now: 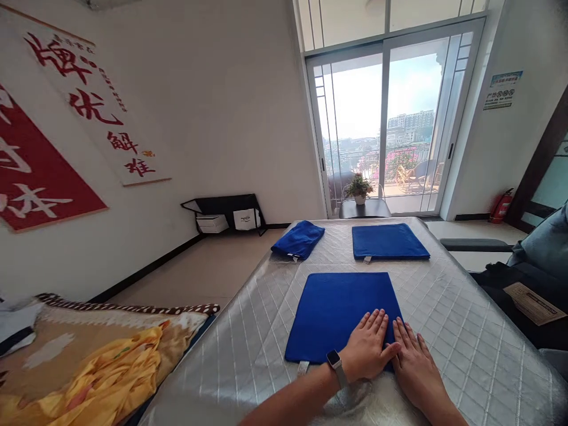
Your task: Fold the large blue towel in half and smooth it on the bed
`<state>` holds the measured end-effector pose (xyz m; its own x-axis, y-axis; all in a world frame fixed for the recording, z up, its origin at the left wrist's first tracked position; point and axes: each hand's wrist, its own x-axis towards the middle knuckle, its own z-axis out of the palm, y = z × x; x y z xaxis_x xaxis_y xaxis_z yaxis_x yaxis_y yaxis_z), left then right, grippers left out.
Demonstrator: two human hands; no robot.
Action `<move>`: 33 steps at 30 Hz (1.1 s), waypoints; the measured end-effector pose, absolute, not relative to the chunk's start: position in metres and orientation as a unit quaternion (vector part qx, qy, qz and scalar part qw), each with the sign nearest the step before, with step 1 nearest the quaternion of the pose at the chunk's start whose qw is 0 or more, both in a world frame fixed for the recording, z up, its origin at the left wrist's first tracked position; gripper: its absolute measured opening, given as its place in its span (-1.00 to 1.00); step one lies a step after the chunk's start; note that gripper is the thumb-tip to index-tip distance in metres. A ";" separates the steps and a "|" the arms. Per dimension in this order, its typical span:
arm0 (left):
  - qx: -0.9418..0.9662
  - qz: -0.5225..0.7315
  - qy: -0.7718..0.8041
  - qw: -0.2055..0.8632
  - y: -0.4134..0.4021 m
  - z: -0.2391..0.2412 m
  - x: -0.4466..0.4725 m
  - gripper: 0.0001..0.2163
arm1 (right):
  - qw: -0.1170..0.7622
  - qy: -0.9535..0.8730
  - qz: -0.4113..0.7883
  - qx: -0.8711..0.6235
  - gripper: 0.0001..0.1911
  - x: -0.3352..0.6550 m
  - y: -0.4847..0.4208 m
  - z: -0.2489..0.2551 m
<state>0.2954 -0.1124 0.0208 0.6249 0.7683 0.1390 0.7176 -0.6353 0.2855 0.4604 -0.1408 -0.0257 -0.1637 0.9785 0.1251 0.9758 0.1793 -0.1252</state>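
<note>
A folded blue towel [337, 307] lies flat on the silver quilted table [465, 343] right in front of me. My left hand [367, 354], with a watch on its wrist, lies flat on the towel's near right part, fingers stretched out. My right hand [413, 362] rests flat beside it at the towel's near right corner, fingers together and extended. Farther back lie a second flat blue towel [389, 241] and a thicker folded blue towel [298, 239].
A patterned blanket with yellow cloth [102, 373] lies at my left. A potted plant [358, 189] stands on a small table before the glass balcony door [386, 124]. A red fire extinguisher [501, 207] and dark seating [515, 284] are at the right.
</note>
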 end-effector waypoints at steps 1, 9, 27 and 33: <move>0.891 0.120 0.425 0.100 -0.113 0.019 0.285 -0.34 | 0.089 -0.762 0.010 -0.642 -0.32 0.460 -0.141 -0.025; 0.846 0.083 0.525 0.050 -0.134 0.007 0.178 -0.34 | 0.097 -0.758 0.022 -0.645 -0.27 0.458 -0.141 -0.021; 0.762 0.144 0.632 -0.008 -0.147 -0.032 0.093 -0.31 | -0.043 -0.764 0.070 -0.640 -0.28 0.462 -0.121 0.033; 0.761 0.145 0.633 0.001 -0.149 -0.030 0.093 -0.32 | 0.001 -0.763 0.039 -0.645 -0.30 0.438 -0.077 0.059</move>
<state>0.0934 -0.1488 -0.0300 0.1579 0.9629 0.2190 0.9624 -0.1997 0.1842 0.4381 -0.0774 0.0594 -0.1667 0.9848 -0.0493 0.9847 0.1637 -0.0600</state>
